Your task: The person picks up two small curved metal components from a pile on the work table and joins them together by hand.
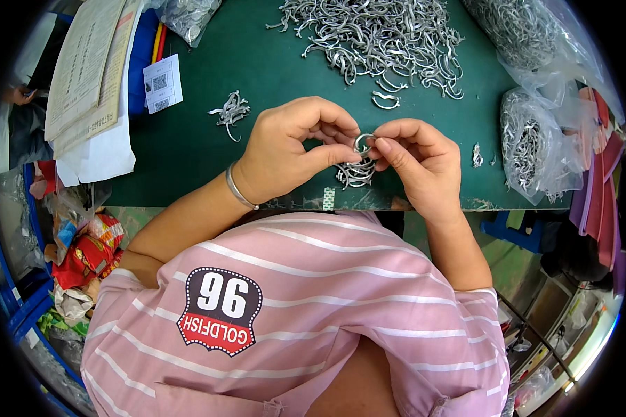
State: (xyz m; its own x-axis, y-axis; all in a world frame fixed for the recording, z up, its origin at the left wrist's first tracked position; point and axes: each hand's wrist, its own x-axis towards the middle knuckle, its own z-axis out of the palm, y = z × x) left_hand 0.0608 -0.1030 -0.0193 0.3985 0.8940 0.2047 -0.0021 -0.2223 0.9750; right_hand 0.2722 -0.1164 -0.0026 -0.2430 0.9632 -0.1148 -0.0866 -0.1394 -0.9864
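Near the table's front edge, both hands pinch a small curved silver metal piece (359,143) between thumb and fingertips. My left hand (298,135) grips it from the left, with a bangle on that wrist. My right hand (423,158) closes on its right side, and the fingertips partly hide its shape. Just below lies a small heap of similar metal pieces (355,175), partly covered by the fingers. A large pile of curved metal pieces (382,45) spreads across the far middle of the table. A smaller cluster (231,111) lies left of my left hand.
The green table (188,156) carries clear bags of metal parts at right (525,149) and far right (525,31). Papers (83,83) and a white printed label (163,84) are on the left. A red wrapper (83,260) lies lower left; a blue stool (511,233) stands lower right.
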